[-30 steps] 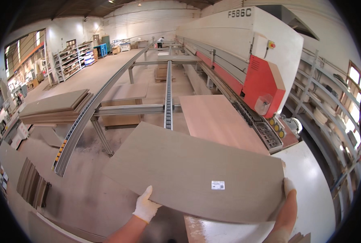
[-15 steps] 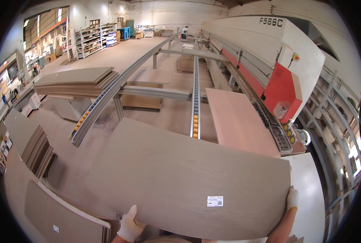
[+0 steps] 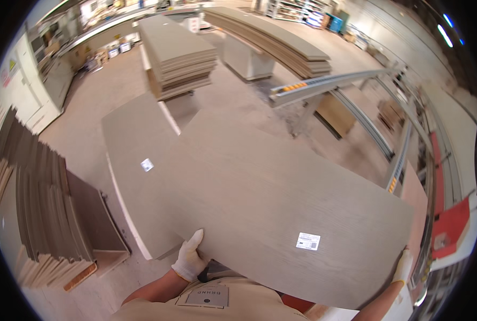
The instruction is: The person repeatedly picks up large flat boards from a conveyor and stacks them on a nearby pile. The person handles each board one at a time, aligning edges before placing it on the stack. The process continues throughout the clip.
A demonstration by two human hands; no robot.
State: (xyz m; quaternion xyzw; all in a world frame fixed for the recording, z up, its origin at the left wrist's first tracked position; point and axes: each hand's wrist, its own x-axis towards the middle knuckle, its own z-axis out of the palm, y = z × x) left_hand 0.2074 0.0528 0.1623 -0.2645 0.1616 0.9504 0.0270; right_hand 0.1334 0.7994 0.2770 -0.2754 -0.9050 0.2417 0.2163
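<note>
A large grey-brown wood-grain panel (image 3: 281,187) spans the space before me, with a white label (image 3: 308,241) near its front edge. My left hand (image 3: 192,258), in a white glove, grips the front edge with the thumb on top and the fingers hidden below. At the far right, my gloved right hand (image 3: 404,266) holds the panel's right end; its fingertips are partly out of sight. The panel's left part overlaps another labelled panel (image 3: 137,171) in view; I cannot tell whether they touch.
Stacks of similar boards stand ahead, one stack (image 3: 179,53) at the upper left and another (image 3: 270,40) beyond. Many boards (image 3: 46,203) lean upright at the left. A roller rail (image 3: 329,85) and a red-and-white machine (image 3: 452,224) lie to the right.
The view has swung left, bringing the leaning boards and stacks further in. I still hold the panel in both hands, and it now overlaps the labelled panel at the left.
</note>
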